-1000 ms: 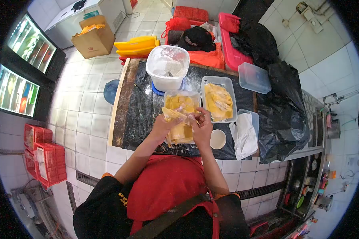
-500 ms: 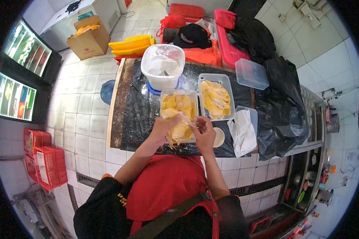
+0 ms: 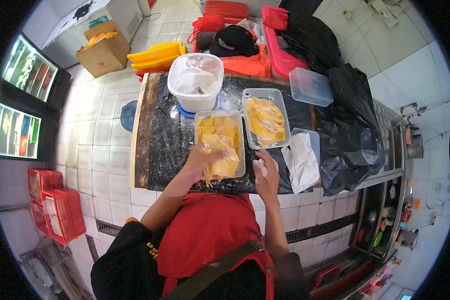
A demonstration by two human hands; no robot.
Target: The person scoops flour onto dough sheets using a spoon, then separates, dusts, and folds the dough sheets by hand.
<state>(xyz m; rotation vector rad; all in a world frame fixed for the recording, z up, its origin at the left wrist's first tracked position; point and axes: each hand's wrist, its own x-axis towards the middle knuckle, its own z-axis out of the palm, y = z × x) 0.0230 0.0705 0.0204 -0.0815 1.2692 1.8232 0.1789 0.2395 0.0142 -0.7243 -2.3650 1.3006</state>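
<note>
Near the middle of the frame, the left hand [image 3: 197, 161] grips a yellow sheet [image 3: 226, 161] between thumb and fingers, over the lower part of a clear tub [image 3: 242, 150] filled with more yellow pieces [image 3: 212, 122]. Right of centre, the right hand [image 3: 266, 175] is well apart from it, fingers bent at a small pale bowl [image 3: 261, 168] that it mostly covers; whether they pinch anything, I cannot tell. Just above this hand sits a second tub [image 3: 286, 120], holding a heap of folded yellow pieces [image 3: 265, 121]. Above the first tub, a white bucket [image 3: 195, 102] contains white powder and stands on something blue [image 3: 185, 113]. To the right of the bowl, a white cloth [image 3: 302, 170] lies partly across a clear lid or tray [image 3: 313, 142]. A clear container [image 3: 311, 87] sits toward the upper right, beside crumpled black plastic [image 3: 352, 145]. All this rests on a counter [image 3: 144, 125] covered largely by a black sheet [image 3: 171, 150]. Farther out, a black cap [image 3: 235, 41] lies at top centre, yellow plastic [image 3: 157, 56] and a cardboard box [image 3: 103, 56] are upper left, and red baskets [image 3: 67, 215] stand lower left.
</note>
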